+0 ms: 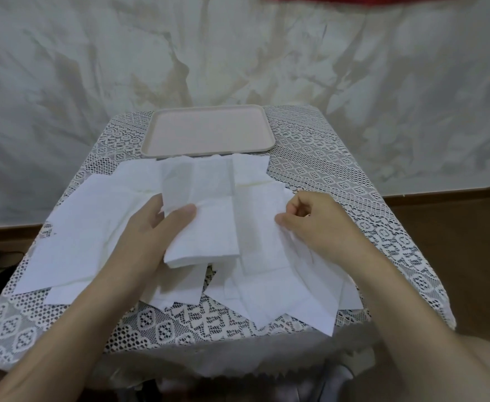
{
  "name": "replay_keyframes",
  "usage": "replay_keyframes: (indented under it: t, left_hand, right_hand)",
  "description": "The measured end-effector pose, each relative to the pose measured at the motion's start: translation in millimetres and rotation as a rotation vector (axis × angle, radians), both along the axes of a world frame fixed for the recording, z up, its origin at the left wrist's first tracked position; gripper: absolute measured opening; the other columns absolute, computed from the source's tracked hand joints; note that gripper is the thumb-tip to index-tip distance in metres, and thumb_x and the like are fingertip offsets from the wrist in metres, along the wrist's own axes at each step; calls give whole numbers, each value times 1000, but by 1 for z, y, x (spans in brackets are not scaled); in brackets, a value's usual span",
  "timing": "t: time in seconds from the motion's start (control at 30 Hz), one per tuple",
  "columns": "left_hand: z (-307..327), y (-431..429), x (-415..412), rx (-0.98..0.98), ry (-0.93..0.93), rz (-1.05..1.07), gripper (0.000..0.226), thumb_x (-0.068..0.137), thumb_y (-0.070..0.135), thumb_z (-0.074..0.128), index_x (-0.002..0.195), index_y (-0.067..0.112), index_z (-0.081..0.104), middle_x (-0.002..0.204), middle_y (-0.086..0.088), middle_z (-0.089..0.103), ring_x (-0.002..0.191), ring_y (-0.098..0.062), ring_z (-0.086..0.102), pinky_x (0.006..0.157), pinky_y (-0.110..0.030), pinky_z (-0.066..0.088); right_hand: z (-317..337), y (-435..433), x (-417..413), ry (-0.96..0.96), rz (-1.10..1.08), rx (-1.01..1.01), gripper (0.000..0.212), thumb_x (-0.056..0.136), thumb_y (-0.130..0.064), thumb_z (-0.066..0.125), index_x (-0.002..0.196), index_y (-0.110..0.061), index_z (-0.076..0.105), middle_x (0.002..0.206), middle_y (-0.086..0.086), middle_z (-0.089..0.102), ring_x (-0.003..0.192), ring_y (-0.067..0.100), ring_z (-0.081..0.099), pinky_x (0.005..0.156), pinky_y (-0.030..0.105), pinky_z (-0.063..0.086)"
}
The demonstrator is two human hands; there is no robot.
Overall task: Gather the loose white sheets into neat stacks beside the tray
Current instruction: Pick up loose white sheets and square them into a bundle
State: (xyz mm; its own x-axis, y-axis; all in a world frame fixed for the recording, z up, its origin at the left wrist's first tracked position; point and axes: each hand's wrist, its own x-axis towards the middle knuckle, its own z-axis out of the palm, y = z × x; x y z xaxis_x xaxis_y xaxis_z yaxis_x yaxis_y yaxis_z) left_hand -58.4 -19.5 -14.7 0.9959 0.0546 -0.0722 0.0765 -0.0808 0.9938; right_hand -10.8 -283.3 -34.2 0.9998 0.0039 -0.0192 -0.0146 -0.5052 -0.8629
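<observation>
Stacking step: by my read, the right hand (322, 224) is picking up the next loose sheet (261, 236) to add to the held stack (206, 239).
Left hand (148, 227): clamped on the held stack, thumb on top and fingers underneath, over the middle of the table (180, 323).
Right hand: fingers curled, thumb and forefinger pinching the right edge of the loose sheet.
Sheet vs hands: the pinched sheet lies between the two hands and runs along the stack's right side. Whether it tucks under the stack, can't tell.
Other sheets: spread across the table's middle. There's a big one (72, 233) toward the left edge and an overlapping bunch (281, 294) toward the near right corner. The farthest ones reach the tray's near rim.
Tray (148, 134): centre of the far edge.
Do it well: lift a single sheet, lay it on the stack, trap it under the left thumb, then square the long edge and corners before letting go.
Risk: limp tissue will likely drag its neighbours or fold over.
Progress: early, with no finished stack beside the tray yet.
</observation>
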Motion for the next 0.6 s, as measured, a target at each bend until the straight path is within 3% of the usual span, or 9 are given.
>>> replay_keyframes:
  t: [0.17, 0.33, 0.4, 0.47, 0.5, 0.53, 0.6]
  left_hand:
    - [3, -5, -1, 16, 0, -5, 42, 85, 47, 67, 124, 31, 70, 108, 1, 80, 94, -21, 78, 80, -43, 60]
    - [4, -5, -1, 38, 8, -3, 35, 90, 43, 72, 121, 29, 70, 105, -1, 80, 92, -23, 78, 76, -40, 61]
    - [4, -4, 0, 52, 8, -6, 40, 86, 46, 77, 122, 30, 70, 106, -1, 80, 94, -23, 78, 79, -43, 60]
    - [5, -4, 1, 53, 8, -1, 41, 85, 45, 77, 123, 30, 70, 107, 0, 80, 95, -24, 78, 82, -45, 61]
    - [5, -5, 0, 46, 6, 0, 41, 85, 44, 78, 124, 30, 70, 107, -1, 80, 95, -24, 78, 82, -45, 61]
    - [5, -5, 0, 39, 3, 1, 43, 84, 43, 79, 124, 29, 70, 107, -1, 80, 96, -24, 78, 82, -45, 61]
    - [4, -6, 0, 36, 4, 0, 44, 83, 44, 75, 124, 29, 70, 108, -1, 80, 96, -24, 78, 80, -43, 61]
  right_hand:
    - [-2, 4, -5, 60, 9, 8, 29, 81, -39, 82, 89, -17, 65, 69, -12, 57, 61, 11, 52, 61, 30, 41]
    - [-2, 7, 0, 82, 81, -3, 50, 84, -28, 81, 61, -20, 38, 49, -13, 33, 51, 15, 32, 60, 31, 26]
    - [-1, 4, -1, 73, 97, 22, 43, 82, -31, 79, 63, -14, 45, 57, -4, 41, 54, 17, 38, 62, 33, 30]
    - [2, -3, -3, 67, 78, 68, 38, 78, -35, 76, 79, -2, 58, 68, 6, 63, 62, 26, 60, 66, 41, 48]
    - [3, -8, -3, 71, 54, 79, 36, 80, -34, 75, 89, -1, 65, 80, 11, 73, 75, 33, 70, 76, 47, 55]
    - [4, -15, -2, 76, 34, 80, 29, 84, -29, 76, 95, -3, 69, 90, 14, 77, 86, 35, 73, 85, 52, 57]
    - [4, -27, -1, 88, 1, 50, 18, 89, -23, 75, 95, -6, 72, 95, 15, 77, 93, 37, 73, 90, 54, 56]
